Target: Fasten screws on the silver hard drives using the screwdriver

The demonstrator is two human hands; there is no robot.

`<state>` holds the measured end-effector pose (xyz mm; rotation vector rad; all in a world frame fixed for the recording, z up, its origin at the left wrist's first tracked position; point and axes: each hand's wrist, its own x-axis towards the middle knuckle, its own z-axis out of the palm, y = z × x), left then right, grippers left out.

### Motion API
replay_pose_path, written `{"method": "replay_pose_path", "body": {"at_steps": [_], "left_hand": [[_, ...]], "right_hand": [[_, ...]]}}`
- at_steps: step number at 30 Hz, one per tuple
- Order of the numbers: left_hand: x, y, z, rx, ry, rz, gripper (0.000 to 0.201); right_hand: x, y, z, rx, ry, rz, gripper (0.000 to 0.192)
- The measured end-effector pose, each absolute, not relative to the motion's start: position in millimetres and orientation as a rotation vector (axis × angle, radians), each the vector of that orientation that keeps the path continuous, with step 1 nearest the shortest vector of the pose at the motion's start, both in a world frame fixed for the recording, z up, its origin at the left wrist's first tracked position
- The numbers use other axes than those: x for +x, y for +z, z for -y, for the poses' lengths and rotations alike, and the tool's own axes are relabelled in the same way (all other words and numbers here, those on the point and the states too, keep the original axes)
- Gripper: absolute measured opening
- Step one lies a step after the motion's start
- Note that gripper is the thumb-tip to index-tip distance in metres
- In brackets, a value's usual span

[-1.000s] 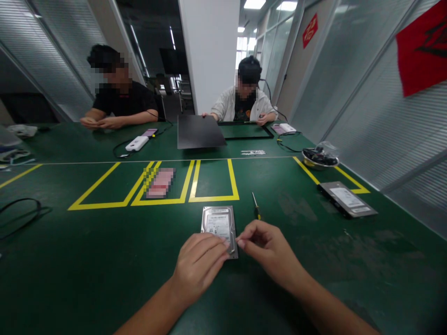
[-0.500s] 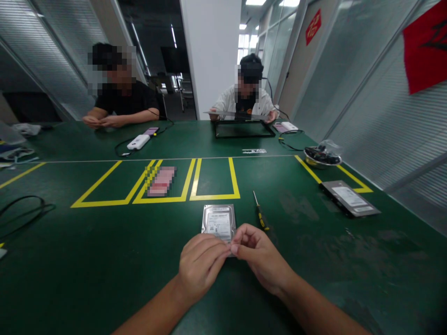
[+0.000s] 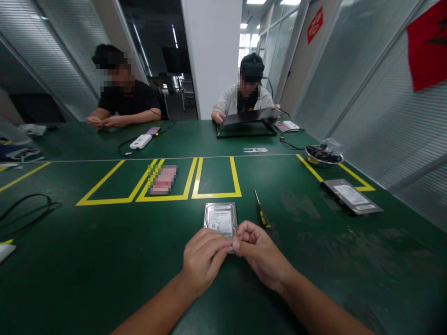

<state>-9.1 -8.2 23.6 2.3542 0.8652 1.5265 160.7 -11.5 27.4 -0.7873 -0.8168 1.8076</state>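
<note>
A silver hard drive (image 3: 220,217) with a white label lies flat on the green table in front of me. Over its near edge, my left hand (image 3: 206,253) and my right hand (image 3: 260,251) meet with their fingertips touching. Both are closed in a pinch. Whatever sits between the fingertips is too small or hidden to make out. The hands cover the near part of the drive. Just right of the drive rests a screwdriver (image 3: 262,214) with a black and yellow handle, its shaft pointing away from me.
Farther right lies a larger drive (image 3: 352,196), near a metal bowl (image 3: 324,158) of dark parts. Yellow tape (image 3: 216,195) marks areas on the table (image 3: 104,260); a pixelated pink item (image 3: 164,180) lies in one. Across sit two people, one holding a dark panel (image 3: 248,116) over a black frame (image 3: 246,135).
My hands keep their pinch at the drive's near edge, almost unmoved. The view has shifted slightly. Across the table, the person's dark panel has tilted, its right side higher.
</note>
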Motion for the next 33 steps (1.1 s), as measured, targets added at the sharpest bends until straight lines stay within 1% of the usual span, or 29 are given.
{"method": "replay_pose_path", "body": {"at_steps": [6, 11, 14, 18, 19, 20, 23, 25, 29, 33], "left_hand": [[-9.5, 21.8, 8.6, 2.382, 1.531, -0.881, 0.014], [-12.1, 19.2, 6.9, 2.459, 1.459, -0.847, 0.013], [-13.3, 16.6, 5.2, 2.439, 1.453, -0.869, 0.012], [-16.4, 12.5, 1.7, 2.374, 1.399, -0.935, 0.009], [-17.5, 11.7, 1.0, 2.364, 1.388, -0.951, 0.008], [-18.6, 11.1, 0.4, 2.357, 1.369, -0.961, 0.008], [-21.5, 10.4, 0.4, 2.340, 1.357, -0.975, 0.008], [-22.7, 10.7, 1.4, 2.335, 1.350, -0.982, 0.007], [-24.3, 10.6, 2.7, 2.342, 1.322, -0.996, 0.007], [-26.3, 10.4, 1.6, 2.357, 1.302, -1.016, 0.006]], "right_hand": [[162.6, 18.5, 11.0, -0.852, 1.723, 0.916, 0.039], [166.7, 19.0, 9.4, -0.941, 1.620, 1.123, 0.038], [175.1, 22.4, 5.7, -1.019, 1.495, 1.306, 0.034], [191.5, 24.7, -1.0, -1.151, 1.220, 1.597, 0.023], [194.9, 24.7, -2.0, -1.174, 1.151, 1.681, 0.025], [197.5, 24.3, -2.6, -1.189, 1.088, 1.766, 0.031], [200.5, 21.6, -1.6, -1.202, 0.932, 1.989, 0.056], [199.5, 18.6, 0.6, -1.209, 0.847, 2.095, 0.063], [197.0, 12.5, 4.3, -1.251, 0.708, 2.227, 0.066], [197.0, 10.1, 5.0, -1.291, 0.606, 2.300, 0.063]]}}
